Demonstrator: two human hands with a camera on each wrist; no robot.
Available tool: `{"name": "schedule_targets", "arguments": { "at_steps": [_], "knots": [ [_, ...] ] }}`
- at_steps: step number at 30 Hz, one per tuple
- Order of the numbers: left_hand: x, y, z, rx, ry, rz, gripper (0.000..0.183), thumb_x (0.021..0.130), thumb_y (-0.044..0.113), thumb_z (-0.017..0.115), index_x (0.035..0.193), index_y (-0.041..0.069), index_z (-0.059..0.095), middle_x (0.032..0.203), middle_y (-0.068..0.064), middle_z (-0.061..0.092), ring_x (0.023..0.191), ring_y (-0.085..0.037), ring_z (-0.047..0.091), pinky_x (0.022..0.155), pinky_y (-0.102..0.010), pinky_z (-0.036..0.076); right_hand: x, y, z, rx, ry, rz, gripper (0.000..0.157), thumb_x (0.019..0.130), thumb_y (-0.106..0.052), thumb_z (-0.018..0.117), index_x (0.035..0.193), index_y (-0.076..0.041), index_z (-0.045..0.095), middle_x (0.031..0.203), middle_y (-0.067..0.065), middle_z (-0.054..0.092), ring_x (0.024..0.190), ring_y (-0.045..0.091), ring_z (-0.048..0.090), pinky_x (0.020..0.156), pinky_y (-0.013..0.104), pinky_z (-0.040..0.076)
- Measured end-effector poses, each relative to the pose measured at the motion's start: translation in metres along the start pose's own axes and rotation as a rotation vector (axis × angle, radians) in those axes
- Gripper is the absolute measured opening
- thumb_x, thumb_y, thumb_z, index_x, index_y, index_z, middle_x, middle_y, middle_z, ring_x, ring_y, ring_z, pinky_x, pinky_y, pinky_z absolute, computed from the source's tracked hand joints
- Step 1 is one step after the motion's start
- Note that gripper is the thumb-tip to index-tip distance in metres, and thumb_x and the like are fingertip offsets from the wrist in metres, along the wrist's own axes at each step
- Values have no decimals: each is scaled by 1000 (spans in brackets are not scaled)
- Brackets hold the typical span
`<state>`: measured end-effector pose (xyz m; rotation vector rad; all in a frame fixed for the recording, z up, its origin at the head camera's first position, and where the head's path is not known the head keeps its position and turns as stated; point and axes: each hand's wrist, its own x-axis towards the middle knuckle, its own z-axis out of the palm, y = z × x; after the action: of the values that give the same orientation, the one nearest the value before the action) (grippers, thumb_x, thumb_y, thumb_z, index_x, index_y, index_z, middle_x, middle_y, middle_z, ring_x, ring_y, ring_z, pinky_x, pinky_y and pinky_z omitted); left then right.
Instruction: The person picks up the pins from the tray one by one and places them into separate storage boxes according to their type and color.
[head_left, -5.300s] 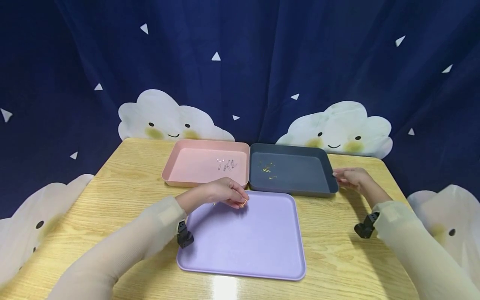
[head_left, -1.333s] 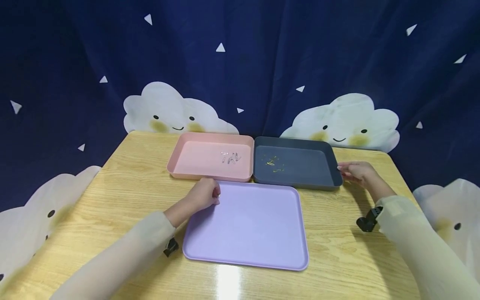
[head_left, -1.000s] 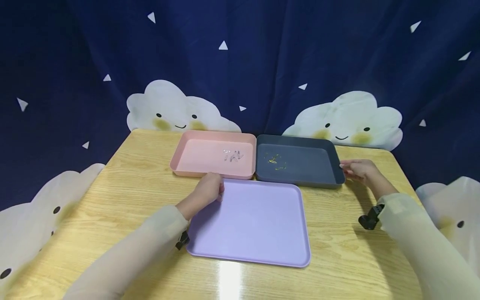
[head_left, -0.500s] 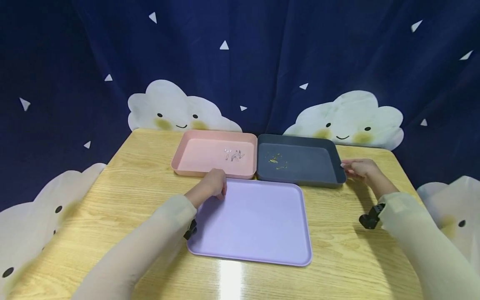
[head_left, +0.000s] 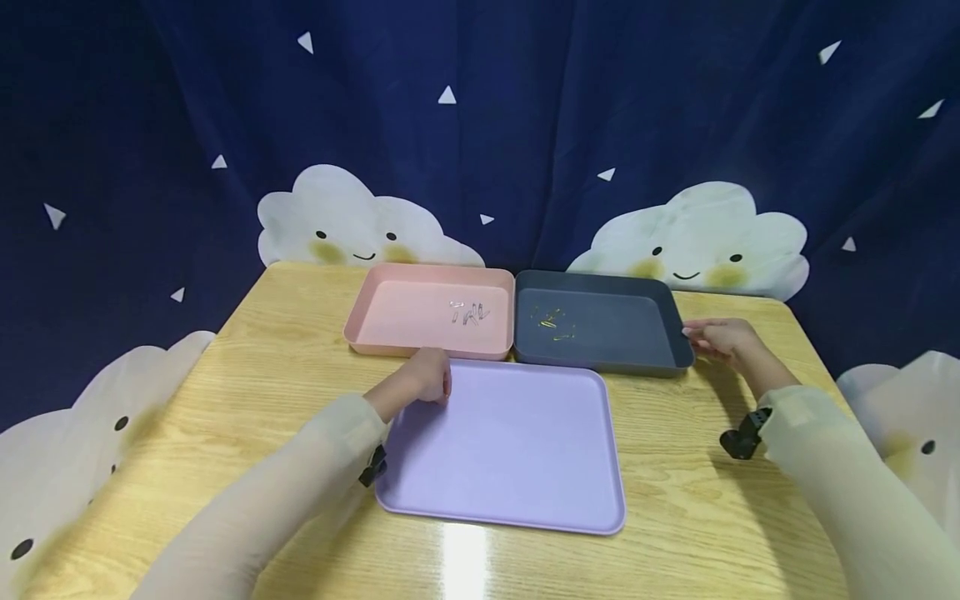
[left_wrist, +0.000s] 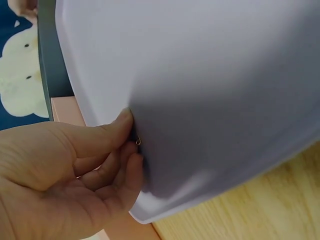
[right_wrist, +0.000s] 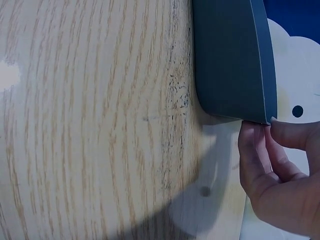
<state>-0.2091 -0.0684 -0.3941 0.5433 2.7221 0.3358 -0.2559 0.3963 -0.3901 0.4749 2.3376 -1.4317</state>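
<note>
My left hand [head_left: 427,375] is over the far left corner of the lilac tray [head_left: 517,450]. In the left wrist view its thumb and curled fingers meet close to the tray, and a tiny gold loop, seemingly the end of a gold safety pin [left_wrist: 138,142], shows at the fingertips; the rest is hidden. My right hand [head_left: 722,337] pinches the rim of the dark grey tray [right_wrist: 230,60] at its near right corner, thumb against the rim and fingers outside. Several gold safety pins [head_left: 549,323] lie in that tray's left part.
A pink tray [head_left: 405,312] stands left of the grey one, touching it, with several silver safety pins [head_left: 471,314] at its right side. The lilac tray lies in front of both on a wooden table [head_left: 285,350]. A dark blue curtain [head_left: 517,125] hangs behind.
My left hand, earlier holding a gold pin over the lilac tray's far edge, has moved left to that tray's far left corner. My right hand stays on the grey tray's rim.
</note>
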Motion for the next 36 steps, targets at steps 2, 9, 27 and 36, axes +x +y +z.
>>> {"name": "schedule_targets", "arguments": {
  "at_steps": [2,9,27,36],
  "knots": [
    [-1,0,1,-11,9,11,8,70,6,81,67,7,74,69,-2,72,64,-10,57,64,-17,50,0,0,0,-8,0,3,55,97,-9,49,147,5,30,69,-24,61,72,-7,62,80,18,57],
    [1,3,-2,-45,18,39,7,70,5,80,67,5,74,67,-4,71,60,-8,52,57,-13,43,-2,3,-5,-48,19,7,56,96,-11,50,146,6,32,70,-24,59,71,-6,62,82,21,58],
    [3,4,-16,-305,-183,-39,7,77,10,76,80,4,73,62,5,65,59,-6,53,57,-14,46,-2,0,-5,-66,-13,20,53,99,-13,48,147,4,32,70,-23,61,73,-5,63,85,24,58],
    [5,5,-15,-631,-271,-75,17,79,-2,72,95,-6,71,82,-8,75,65,-7,65,73,-27,61,-1,-3,-1,-30,-25,13,55,98,-14,50,146,5,32,71,-22,62,73,-5,63,82,21,58]
  ]
}}
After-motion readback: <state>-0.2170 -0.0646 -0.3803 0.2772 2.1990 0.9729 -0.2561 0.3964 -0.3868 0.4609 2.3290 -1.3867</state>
